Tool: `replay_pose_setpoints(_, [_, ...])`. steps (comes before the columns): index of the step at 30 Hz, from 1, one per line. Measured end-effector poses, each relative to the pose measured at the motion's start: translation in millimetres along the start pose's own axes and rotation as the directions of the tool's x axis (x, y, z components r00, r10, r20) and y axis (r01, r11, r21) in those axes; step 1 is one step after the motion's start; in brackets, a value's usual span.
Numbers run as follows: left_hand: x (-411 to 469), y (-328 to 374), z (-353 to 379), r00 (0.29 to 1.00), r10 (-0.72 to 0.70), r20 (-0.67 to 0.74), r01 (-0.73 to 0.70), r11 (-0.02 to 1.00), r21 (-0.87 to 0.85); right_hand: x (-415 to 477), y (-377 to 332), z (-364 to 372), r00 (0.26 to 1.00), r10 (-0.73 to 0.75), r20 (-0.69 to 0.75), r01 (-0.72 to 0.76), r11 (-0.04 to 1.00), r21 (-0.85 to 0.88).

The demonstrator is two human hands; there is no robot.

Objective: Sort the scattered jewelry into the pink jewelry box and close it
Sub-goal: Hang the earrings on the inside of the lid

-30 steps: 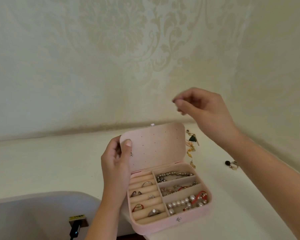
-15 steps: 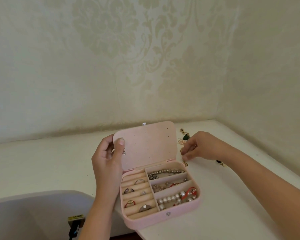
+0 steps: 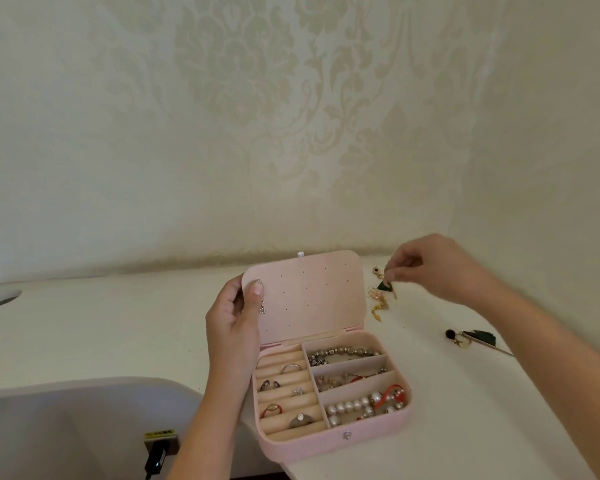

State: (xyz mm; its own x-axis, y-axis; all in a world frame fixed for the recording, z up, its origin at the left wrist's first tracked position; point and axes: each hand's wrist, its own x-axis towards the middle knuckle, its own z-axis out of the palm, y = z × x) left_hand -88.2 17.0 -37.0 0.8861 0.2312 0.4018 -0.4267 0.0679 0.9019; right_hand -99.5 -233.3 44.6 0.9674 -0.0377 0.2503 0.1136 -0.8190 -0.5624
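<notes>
Here we are over the white tabletop (image 3: 118,327), with the pink jewelry box (image 3: 336,445) standing open at its near edge. Our left hand (image 3: 234,317) grips the left edge of the raised lid (image 3: 312,292), thumb on the inner face and fingers curled behind it. A small silver earring (image 3: 262,307) hangs from the lid's holes just beside that thumb.

In the base, five rings sit in the ring rolls (image 3: 284,396) on the left. On the right, the far compartment has a grey bead bracelet (image 3: 343,352), the middle one a tangle of small pieces (image 3: 350,377), and the near one a pearl bracelet (image 3: 357,407) with a red cord.

Over to the right of the lid, our right hand (image 3: 437,268) pinches the top of a green triangular earring (image 3: 384,285) between thumb and fingertips. We cannot tell whether it is clear of the table. Just beside it lie gold and pink earrings (image 3: 377,301) and a small dark stud (image 3: 377,270). A second green earring (image 3: 475,337) with a dark bead lies further right, well apart from the box.

A black cable plug (image 3: 155,457) shows at bottom left.
</notes>
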Motion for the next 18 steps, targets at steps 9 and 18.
replay_pose_setpoints(9, [-3.5, 13.8, -3.6, 0.995, 0.060, 0.077, -0.062, 0.998, 0.021, 9.0, -78.6, -21.6, 0.904, -0.393, 0.169, 0.331, 0.892, 0.307])
replay_pose_setpoints(18, [0.6, 26.3, -19.0, 0.989, -0.010, 0.149, -0.001, 0.997, 0.078, 26.9, -80.1, 43.6, 0.850, -0.496, 0.180, 0.388, 0.819, 0.424])
